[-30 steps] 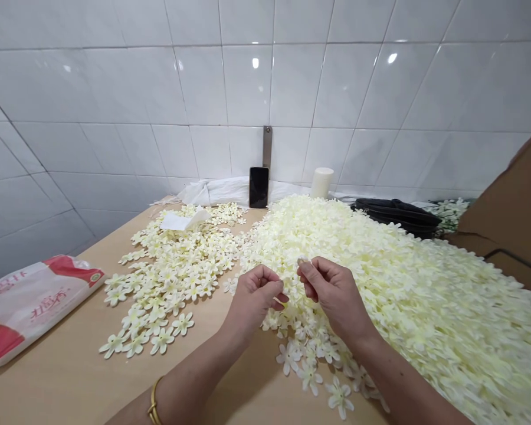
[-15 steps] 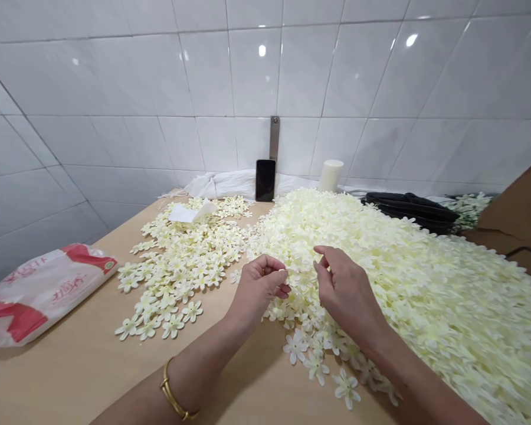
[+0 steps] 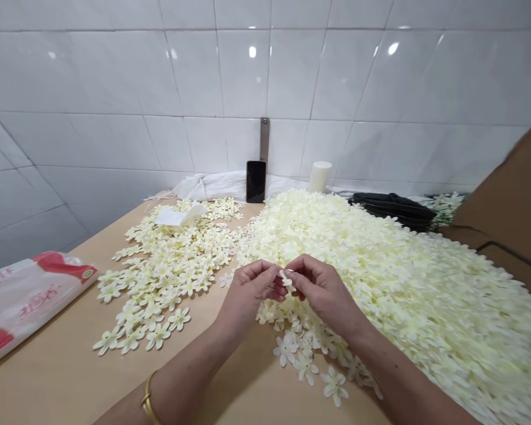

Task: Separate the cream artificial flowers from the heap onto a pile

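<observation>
Both hands are meeting just above the near edge of the big heap of cream-white fabric flower pieces (image 3: 380, 283), which is covering the right half of the pale wooden desk (image 3: 62, 378). The left hand (image 3: 248, 292), wearing a thin gold bangle (image 3: 149, 400) on its wrist, and the right hand (image 3: 321, 289) are pinching one small cream fabric flower (image 3: 285, 278) between their fingertips, so each grip is narrow and closing on that flower from its own side. The flower is sitting in the air between the two thumbs, directly over loose pieces spilling from the heap.

To the left of the hands, a thinner scatter of separated cream flower pieces (image 3: 168, 277) is lying flat on the desk, with a folded white paper (image 3: 177, 215) resting at its far end. Further left, a red-and-white plastic packet (image 3: 22, 298) is lying near the desk edge. Against the white tiled wall (image 3: 203, 77) a black phone (image 3: 255, 181) is standing upright, a white cylinder (image 3: 319, 176) is standing just to its right, and a black bag (image 3: 393, 208) is lying beyond the heap. A brown cardboard box (image 3: 508, 218) is showing at the far right.
</observation>
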The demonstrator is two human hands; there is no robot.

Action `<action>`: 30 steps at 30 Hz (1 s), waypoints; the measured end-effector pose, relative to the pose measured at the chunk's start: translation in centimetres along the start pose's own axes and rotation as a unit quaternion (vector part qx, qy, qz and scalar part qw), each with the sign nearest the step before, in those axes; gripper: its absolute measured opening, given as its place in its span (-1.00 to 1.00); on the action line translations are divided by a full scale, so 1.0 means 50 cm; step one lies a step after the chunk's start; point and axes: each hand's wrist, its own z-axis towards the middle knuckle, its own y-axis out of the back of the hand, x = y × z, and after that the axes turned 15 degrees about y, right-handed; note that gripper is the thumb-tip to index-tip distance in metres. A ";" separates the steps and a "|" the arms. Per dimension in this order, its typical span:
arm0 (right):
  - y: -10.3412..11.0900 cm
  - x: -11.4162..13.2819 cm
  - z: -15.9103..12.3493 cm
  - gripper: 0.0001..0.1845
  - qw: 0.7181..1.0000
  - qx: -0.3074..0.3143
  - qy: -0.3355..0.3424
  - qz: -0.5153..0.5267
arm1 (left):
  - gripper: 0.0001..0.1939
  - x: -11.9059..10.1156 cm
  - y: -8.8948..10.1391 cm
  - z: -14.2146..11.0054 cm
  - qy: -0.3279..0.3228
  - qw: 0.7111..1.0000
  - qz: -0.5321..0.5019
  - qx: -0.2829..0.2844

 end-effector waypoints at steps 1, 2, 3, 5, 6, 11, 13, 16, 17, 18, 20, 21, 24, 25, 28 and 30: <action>-0.002 0.000 -0.001 -0.83 1.000 -0.017 0.006 -0.025 | -0.80 0.001 -0.002 -0.001 0.001 1.000 0.009 -0.005; -0.004 0.001 -0.002 -0.83 0.998 -0.034 0.016 -0.058 | -0.79 0.002 -0.005 -0.002 0.002 1.000 0.023 -0.015; -0.007 0.002 -0.003 -0.83 0.994 -0.048 0.027 -0.092 | -0.77 0.003 -0.008 -0.002 0.005 0.999 0.037 -0.022; -0.014 0.004 -0.006 -0.82 0.987 -0.064 0.045 -0.137 | -0.76 0.006 -0.013 -0.004 0.007 0.998 0.056 -0.023; -0.017 0.004 -0.007 -0.81 0.986 -0.067 0.048 -0.144 | -0.77 0.008 -0.015 -0.005 0.005 0.998 0.058 -0.021; -0.027 -0.008 -0.004 -0.68 0.988 -0.088 0.021 -0.129 | -0.82 0.010 -0.018 -0.009 0.002 0.998 0.043 -0.037; -0.028 -0.013 -0.001 -0.63 0.993 -0.089 -0.010 -0.075 | -0.83 0.009 -0.018 -0.009 0.011 0.999 0.037 -0.035; -0.023 -0.012 0.003 -0.61 0.995 -0.059 -0.051 0.061 | -0.83 0.005 -0.013 -0.007 0.026 0.998 0.031 -0.040; -0.019 -0.010 0.004 -0.62 0.992 -0.043 -0.057 0.101 | -0.83 0.004 -0.011 -0.006 0.027 0.998 0.031 -0.043; -0.015 -0.008 0.004 -0.65 0.989 -0.025 -0.060 0.131 | -0.83 0.002 -0.008 -0.005 0.027 0.998 0.035 -0.043; -0.006 -0.005 0.005 -0.69 0.985 0.012 -0.061 0.162 | -0.84 -0.002 -0.002 -0.002 0.027 0.998 0.042 -0.026; -0.002 -0.005 0.004 -0.69 0.983 0.022 -0.061 0.169 | -0.85 -0.004 0.000 -0.001 0.031 0.999 0.042 -0.011; 0.003 -0.007 0.003 -0.71 0.986 0.012 -0.064 0.154 | -0.89 -0.005 0.002 0.001 0.043 0.999 0.021 0.025; 0.001 -0.007 0.002 -0.72 0.990 -0.003 -0.061 0.130 | -0.89 -0.004 0.001 0.001 0.044 0.999 0.014 0.029; -0.010 -0.005 -0.002 -0.76 0.998 -0.050 -0.036 0.027 | -0.83 0.001 -0.004 0.001 0.042 0.998 0.021 0.029; -0.019 -0.001 -0.004 -0.76 0.997 -0.070 -0.012 -0.027 | -0.77 0.004 -0.007 0.000 0.037 0.999 0.034 0.018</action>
